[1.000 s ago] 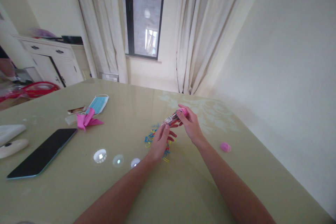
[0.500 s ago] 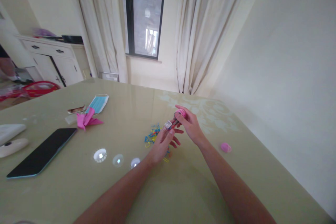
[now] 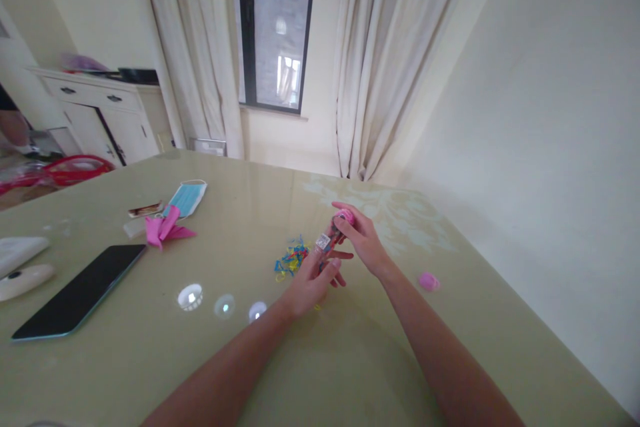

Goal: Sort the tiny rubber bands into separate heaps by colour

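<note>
A small clear container point(image 3: 324, 241) with a pink end and a square printed code label is tilted between both hands, above the table. Around its lower end, my left hand point(image 3: 309, 285) is closed, with some fingers stretched out beyond it. At the pink upper end, my right hand point(image 3: 364, 240) grips with thumb and fingers. Just left of the hands lies a heap of small blue, yellow and red pieces point(image 3: 293, 259), thin and loop-like; my left hand partly hides it. What is inside the container is too small to make out.
A round pink piece point(image 3: 429, 281) lies to the right on the glossy table point(image 3: 380, 360). At left are a black-screened phone point(image 3: 80, 290), pink folded paper point(image 3: 167, 229), a blue face mask point(image 3: 186, 199) and white objects point(image 3: 23, 280). Curtains and a window stand behind.
My left hand has shifted slightly along the container, and its thumb has moved lower and to the right. My right hand stays nearly still at the pink end.
</note>
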A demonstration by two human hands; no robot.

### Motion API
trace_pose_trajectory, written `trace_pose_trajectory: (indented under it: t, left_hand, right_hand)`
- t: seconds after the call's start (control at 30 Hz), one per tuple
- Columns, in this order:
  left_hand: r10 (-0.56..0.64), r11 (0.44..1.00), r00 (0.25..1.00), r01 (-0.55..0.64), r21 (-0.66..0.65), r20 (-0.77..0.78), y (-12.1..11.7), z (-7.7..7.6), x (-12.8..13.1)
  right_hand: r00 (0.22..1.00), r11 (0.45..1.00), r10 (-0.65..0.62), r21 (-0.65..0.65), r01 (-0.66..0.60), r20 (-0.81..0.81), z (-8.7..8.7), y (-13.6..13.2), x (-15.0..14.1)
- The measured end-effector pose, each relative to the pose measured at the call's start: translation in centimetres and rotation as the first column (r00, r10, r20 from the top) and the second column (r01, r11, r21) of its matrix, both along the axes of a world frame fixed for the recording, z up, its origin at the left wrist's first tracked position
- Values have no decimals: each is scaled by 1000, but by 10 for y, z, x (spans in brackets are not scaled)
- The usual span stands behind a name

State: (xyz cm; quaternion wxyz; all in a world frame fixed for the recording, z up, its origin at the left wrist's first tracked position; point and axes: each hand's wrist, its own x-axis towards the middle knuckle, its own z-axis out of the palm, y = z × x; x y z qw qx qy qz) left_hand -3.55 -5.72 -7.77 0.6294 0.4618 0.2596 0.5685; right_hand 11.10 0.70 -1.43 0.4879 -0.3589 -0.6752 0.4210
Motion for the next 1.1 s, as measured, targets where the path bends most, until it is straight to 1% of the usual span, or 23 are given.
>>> trace_pose_trajectory:
  t: [0.1, 0.2, 0.3, 0.37, 0.43, 0.53, 0.6, 0.7, 0.83, 0.97, 1.1]
  left_hand:
    - [-12, 999, 995, 16, 42, -96, -2, 6, -1]
    - [-27, 999, 995, 30, 28, -101, 0, 8, -2]
    - [-41, 999, 998, 40, -21, -43, 2, 7, -4]
    - [-53, 998, 998, 52, -32, -33, 4, 5, -5]
    - [-58, 998, 996, 58, -13, -67, 5, 3, -6]
    - [-53, 996, 984, 64, 56, -171, 7, -3, -5]
    - [-23, 993, 971, 50, 108, -238, 9, -7, -3]
    - [84, 985, 950, -33, 171, -302, 13, -12, 0]
    - [230, 963, 917, -165, 215, -325, 16, -13, 2]
    - [338, 939, 878, -287, 192, -339, 14, -10, 0]
    - [398, 917, 852, -364, 161, -342, 12, -10, -2]
  right_hand:
    - [996, 997, 73, 27, -75, 56, 7, -3, 5]
    - [996, 997, 76, 9, -76, 51, 8, -3, 7]
    - [999, 999, 42, -12, -42, 13, 3, 2, 7]
    - [1000, 1000, 1, -11, -1, -13, -1, 6, 7]
    - [998, 999, -43, -7, 43, -34, -5, 10, 7]
    - [995, 996, -87, -11, 86, -45, -9, 15, 9]
    - [991, 992, -122, -13, 122, -60, -10, 17, 10]
    - [985, 988, -153, -16, 153, -77, -10, 16, 11]
    - [986, 989, -148, -26, 147, -73, -9, 15, 9]
    - [979, 984, -177, -44, 173, -101, -10, 16, 6]
    - [975, 983, -181, -64, 174, -127, -10, 16, 4]
